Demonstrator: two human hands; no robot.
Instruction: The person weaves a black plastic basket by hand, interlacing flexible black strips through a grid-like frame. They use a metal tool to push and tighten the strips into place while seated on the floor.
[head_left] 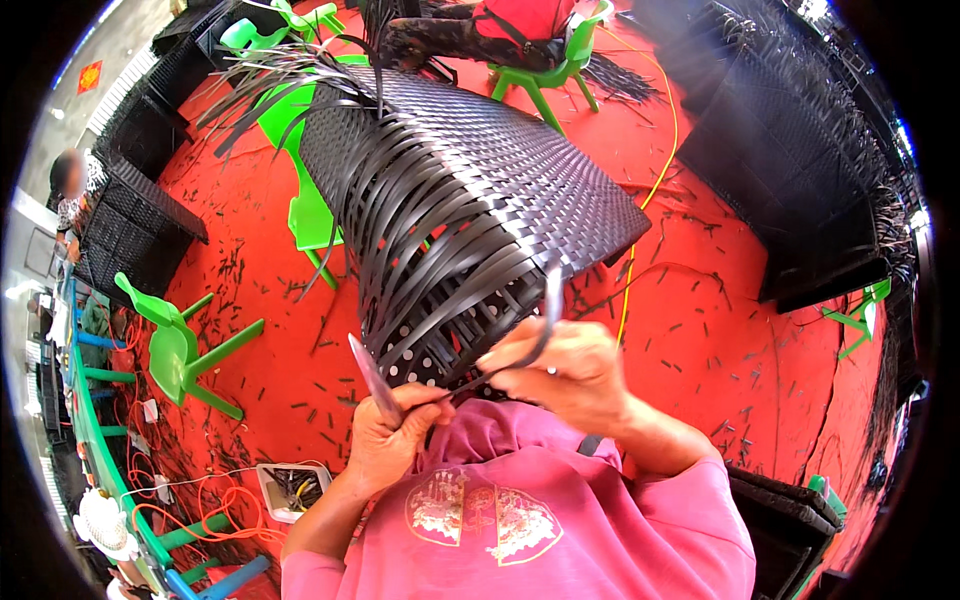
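Frame (470,190) tipped toward the lap so loose strips hang reachable; right hand (560,370) pinches a strip (552,300), left hand (395,435) fists round a blade (368,372) for trimming, probably.

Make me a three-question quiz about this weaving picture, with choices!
1. Where is the small white tray of tools?
A. on the floor, lower left
B. on a chair
C. on the woven frame

2. What colour are the plastic chairs?
A. blue
B. green
C. yellow

3. What is the right hand doing?
A. resting open
B. pinching a black strip
C. holding a cup

Answers: 1 A, it lies on the red floor; 2 B, each chair is bright green; 3 B, its fingers close on a strip from the black woven frame.
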